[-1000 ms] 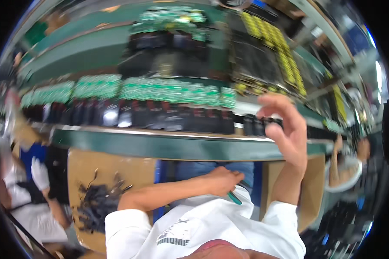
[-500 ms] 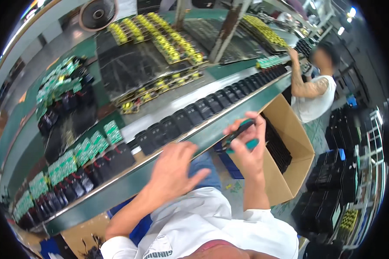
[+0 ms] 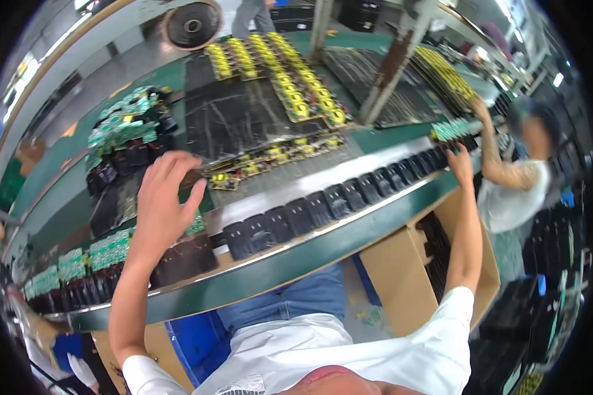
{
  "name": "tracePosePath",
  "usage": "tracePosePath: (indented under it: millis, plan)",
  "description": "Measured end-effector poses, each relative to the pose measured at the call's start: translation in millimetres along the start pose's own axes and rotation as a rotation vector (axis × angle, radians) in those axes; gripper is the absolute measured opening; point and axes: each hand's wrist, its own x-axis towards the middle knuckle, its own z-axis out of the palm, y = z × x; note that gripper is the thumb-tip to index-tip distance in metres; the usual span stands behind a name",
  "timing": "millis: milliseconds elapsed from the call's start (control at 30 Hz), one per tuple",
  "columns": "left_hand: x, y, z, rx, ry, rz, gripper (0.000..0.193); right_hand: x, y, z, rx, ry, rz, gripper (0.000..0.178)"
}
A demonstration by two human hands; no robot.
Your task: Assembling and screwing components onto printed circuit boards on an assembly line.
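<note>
Since the frame half a second ago both arms have stretched out and apart; the left hand (image 3: 161, 207), then blurred low at the centre, now hangs left of centre with its fingers spread and nothing in it, above the black housings (image 3: 178, 260) and the green circuit boards (image 3: 105, 250) at the near edge of the green conveyor belt (image 3: 270, 280); the right hand (image 3: 460, 163), which was near the centre beside a teal tool, has gone to the upper right of the frame, where its fingers rest on the far end of the row of black housings (image 3: 336, 204); whether it grips one I cannot tell, since the fingertips are small and partly hidden; the teal tool is no longer seen.

The row of black housings runs from the lower left centre up toward the right along the belt's near edge; just beyond the right hand lies a cluster of green boards (image 3: 451, 128); in the middle of the frame sit dark trays (image 3: 244, 118) with strips of yellow components (image 3: 277, 72) reaching toward the top; a second heap of green boards and black parts (image 3: 122, 138) lies at the upper left; a co-worker's arm (image 3: 501, 164) reaches to the belt at the right edge, close to the right hand; a brown cardboard box (image 3: 408, 270) stands below the belt at the lower right.
</note>
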Motion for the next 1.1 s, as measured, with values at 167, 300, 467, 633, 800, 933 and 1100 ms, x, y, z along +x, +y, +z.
tracePosePath:
  millis: [167, 300, 467, 633, 800, 933, 1100]
  plan:
    - [45.9, -48.9, 18.1, 0.127, 0.055, -0.021, 0.027, 18.8, -16.8, 33.1, 0.010, -0.129, 0.010, 0.058]
    - [109.8, -94.0, 69.5, 0.211, 0.020, 0.017, 0.032, 30.7, 9.2, 19.3, 0.096, -0.140, -0.064, 0.057]
    - [177.1, -139.8, 130.1, 0.383, 0.165, -0.056, 0.042, 11.1, -28.8, -0.5, 0.001, -0.173, -0.157, 0.048]
    - [201.4, -157.2, 174.5, 0.421, 0.183, -0.121, 0.044, -36.4, -94.4, -20.7, -0.040, -0.211, -0.001, 0.047]
    - [217.5, -169.4, 181.0, 0.391, 0.163, -0.047, 0.044, -50.6, -109.3, -45.2, -0.175, 0.089, 0.027, 0.042]
    - [205.0, -171.3, 156.3, 0.180, -0.155, -0.166, 0.051, -81.3, -157.7, -82.1, 0.227, 0.095, -0.259, 0.034]
    - [149.2, -100.3, 102.9, -0.376, -0.167, -0.150, 0.067, -174.1, -278.8, -109.0, 1.032, -0.334, -0.107, 0.028]
